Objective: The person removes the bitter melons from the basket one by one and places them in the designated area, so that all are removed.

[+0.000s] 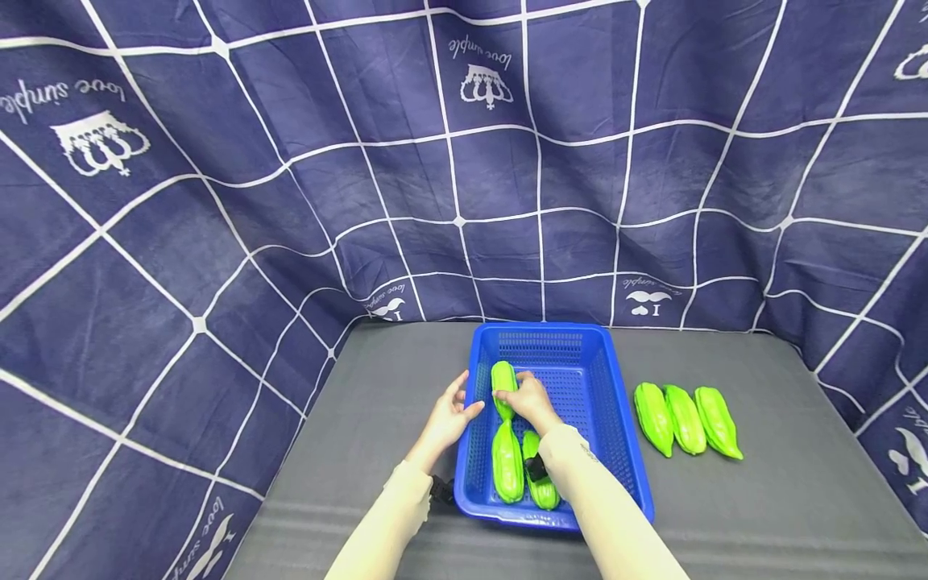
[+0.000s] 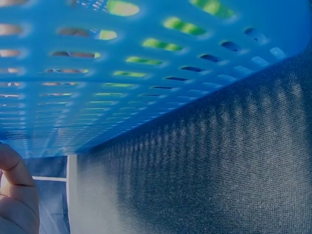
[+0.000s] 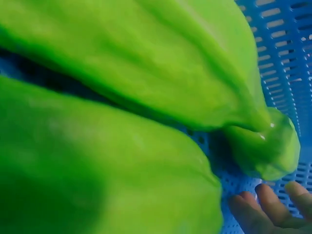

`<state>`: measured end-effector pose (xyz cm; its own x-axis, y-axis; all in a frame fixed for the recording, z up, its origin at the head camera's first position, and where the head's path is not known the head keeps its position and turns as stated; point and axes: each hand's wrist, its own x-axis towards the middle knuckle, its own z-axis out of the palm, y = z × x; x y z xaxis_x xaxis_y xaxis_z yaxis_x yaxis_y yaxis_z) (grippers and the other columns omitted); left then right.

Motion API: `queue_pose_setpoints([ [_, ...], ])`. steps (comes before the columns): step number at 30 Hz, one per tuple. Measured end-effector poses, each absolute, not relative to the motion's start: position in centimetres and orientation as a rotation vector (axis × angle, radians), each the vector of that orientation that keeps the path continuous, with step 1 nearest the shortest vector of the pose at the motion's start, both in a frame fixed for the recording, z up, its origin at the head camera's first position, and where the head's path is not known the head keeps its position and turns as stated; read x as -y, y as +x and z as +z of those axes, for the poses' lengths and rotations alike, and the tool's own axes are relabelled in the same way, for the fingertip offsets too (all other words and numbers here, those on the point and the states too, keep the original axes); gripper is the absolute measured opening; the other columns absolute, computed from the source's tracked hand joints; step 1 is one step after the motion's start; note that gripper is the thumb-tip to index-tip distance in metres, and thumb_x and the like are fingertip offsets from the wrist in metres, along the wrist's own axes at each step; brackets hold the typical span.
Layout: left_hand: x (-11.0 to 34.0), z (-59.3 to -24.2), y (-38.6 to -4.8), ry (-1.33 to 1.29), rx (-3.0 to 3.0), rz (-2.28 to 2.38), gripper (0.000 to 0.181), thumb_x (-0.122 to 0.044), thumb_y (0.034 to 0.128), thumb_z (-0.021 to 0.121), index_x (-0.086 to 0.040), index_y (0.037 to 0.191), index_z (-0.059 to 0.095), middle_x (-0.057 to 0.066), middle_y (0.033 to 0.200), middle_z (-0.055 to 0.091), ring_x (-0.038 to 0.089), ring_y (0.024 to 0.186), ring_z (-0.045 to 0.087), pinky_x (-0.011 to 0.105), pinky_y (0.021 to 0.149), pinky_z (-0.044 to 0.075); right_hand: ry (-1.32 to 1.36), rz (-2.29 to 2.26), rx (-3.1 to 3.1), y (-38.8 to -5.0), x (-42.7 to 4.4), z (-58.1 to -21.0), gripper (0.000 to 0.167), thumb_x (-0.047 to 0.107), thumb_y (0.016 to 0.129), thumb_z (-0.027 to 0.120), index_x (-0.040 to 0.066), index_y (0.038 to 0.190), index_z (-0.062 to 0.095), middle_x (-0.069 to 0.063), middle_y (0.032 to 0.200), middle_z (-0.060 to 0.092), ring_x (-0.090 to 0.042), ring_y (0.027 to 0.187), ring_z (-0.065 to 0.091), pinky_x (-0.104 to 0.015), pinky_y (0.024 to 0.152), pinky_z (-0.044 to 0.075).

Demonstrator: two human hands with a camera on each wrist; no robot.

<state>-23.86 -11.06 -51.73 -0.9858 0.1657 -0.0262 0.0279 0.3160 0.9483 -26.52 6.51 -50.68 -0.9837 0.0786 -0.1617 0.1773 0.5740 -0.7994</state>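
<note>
Head view: one blue basket (image 1: 544,327), perforated, set on a grey counter (image 1: 391,379) before a navy cloth (image 1: 580,177) printed with white lines. Contents, three green ribbed gourds: the far gourd (image 1: 503,377) toward 10 o'clock of the basket's centre, the near left gourd (image 1: 507,475) toward 8, the near right gourd (image 1: 545,493) between 6 and 7. Far and near left gourds meet end to end. Outside the basket at 3 o'clock, a row of three loose gourds (image 1: 685,419) on the counter. One left hand (image 1: 445,419), at the basket's 9 o'clock side, grip slack and holding nothing, fingers extended, thumb apart from them and overlapping the rim. One right hand (image 1: 531,396), inside the basket, at the far gourd; thumb lying across its top, fingers along its 3 o'clock side. Both arms in cream sleeves (image 1: 580,475). Left wrist view: slotted basket wall across the top, green showing through; part of the left hand at 8 o'clock, bent fingers. Right wrist view: two large gourds fill the near part; far gourd's end toward 3 o'clock; right hand at 4, grip loose, fingertips spread just beside that gourd, not wrapped round it.
</note>
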Motion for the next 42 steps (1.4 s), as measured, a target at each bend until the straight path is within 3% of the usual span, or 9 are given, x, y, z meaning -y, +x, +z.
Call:
queue_pose_setpoints([
  [18,10.81,-51.88,-23.82,0.196,-2.427,1.777,0.068,-0.007,0.0924,0.066,0.0,0.151,0.032,0.021,0.105,0.06,0.033,0.086,0.069,0.039,0.074,0.061,0.274,-1.351,-2.692,-25.98,-6.25,-51.28,0.066,0.02,0.081,0.077,-0.012,0.13,0.047,-0.033,0.12,0.058,-0.043,0.113,0.057,-0.054,0.103,0.045],
  [29,10.65,-51.65,-23.86,0.173,-2.468,1.734,0.067,-0.008,0.092,0.067,-0.002,0.15,0.035,0.018,0.103,0.059,0.019,0.08,0.066,0.036,0.073,0.06,0.239,-1.302,-2.739,-26.25,-5.92,-51.7,0.061,0.017,0.08,0.078,-0.012,0.125,0.049,-0.03,0.111,0.061,-0.042,0.108,0.059,-0.053,0.099,0.048],
  [42,10.81,-51.84,-23.9,0.177,-2.457,1.758,0.067,-0.006,0.0915,0.067,-0.001,0.15,0.035,0.021,0.104,0.06,0.028,0.084,0.069,0.039,0.074,0.061,0.306,-1.292,-2.708,-26.43,-5.85,-51.41,0.06,0.015,0.08,0.077,-0.01,0.127,0.049,-0.028,0.112,0.064,-0.039,0.105,0.062,-0.05,0.097,0.05],
])
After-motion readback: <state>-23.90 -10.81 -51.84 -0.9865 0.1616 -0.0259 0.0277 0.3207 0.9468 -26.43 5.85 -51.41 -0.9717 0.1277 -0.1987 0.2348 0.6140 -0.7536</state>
